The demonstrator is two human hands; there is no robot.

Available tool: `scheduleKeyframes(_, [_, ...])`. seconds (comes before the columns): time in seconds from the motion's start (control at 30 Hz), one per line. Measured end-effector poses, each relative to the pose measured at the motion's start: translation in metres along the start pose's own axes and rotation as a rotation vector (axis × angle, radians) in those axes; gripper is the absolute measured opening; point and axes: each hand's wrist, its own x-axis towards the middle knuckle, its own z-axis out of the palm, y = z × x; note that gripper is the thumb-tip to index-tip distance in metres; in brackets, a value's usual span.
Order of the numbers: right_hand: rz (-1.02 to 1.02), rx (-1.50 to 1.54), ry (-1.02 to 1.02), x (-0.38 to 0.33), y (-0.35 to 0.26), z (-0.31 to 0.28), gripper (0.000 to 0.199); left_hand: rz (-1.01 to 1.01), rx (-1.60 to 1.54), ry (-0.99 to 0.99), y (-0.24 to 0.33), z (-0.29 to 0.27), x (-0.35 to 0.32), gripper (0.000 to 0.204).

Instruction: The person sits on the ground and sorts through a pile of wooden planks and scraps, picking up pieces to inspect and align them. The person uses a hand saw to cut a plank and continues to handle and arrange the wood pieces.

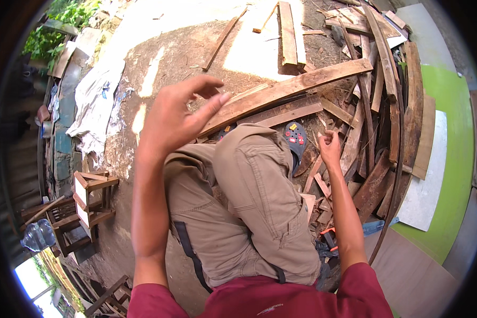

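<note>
My left hand (177,114) is raised with thumb and fingers apart and bent, and nothing in it. It covers part of the view near the left end of a long wooden plank (297,85), which slants up to the right. Beyond my right knee, my right hand (329,147) hovers by the scrap wood; its fingers are loosely curled, thumb apart, with no object visible in them. A shorter board (291,114) lies below the long plank, close to my dark clog (295,139). Whether either hand touches wood cannot be made out.
Heaped wood scraps (379,106) fill the right side, beside a green panel (445,159) and a white sheet (426,180). An orange-and-black tool handle (329,238) and a blue saw-like tool (373,228) lie by my right forearm. Leftward are a small wooden frame (93,199) and white cloth (98,100).
</note>
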Motion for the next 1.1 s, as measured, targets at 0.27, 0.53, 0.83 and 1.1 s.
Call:
scheduleKeyframes(0.27, [-0.711,-0.499,-0.285,0.105,-0.122,0.070,0.072,-0.251,0.167,-0.220,-0.195,0.052,0.037,0.051])
scheduleKeyframes(0.53, [-0.963,-1.080,-0.664,0.185,-0.102,0.140,0.107,-0.143,0.286,-0.324,-0.252,0.289,0.021,0.114])
scheduleKeyframes(0.83, [-0.909,-0.901,-0.703,0.204,-0.080,0.148,0.102,-0.214,-0.074,-0.114,-0.313,0.304,0.057,0.079])
scheduleKeyframes(1.1, [-0.863,-0.875,-0.704,0.205,-0.092,0.150,0.102,-0.838,0.300,0.015,-0.455,0.262,0.206,0.071])
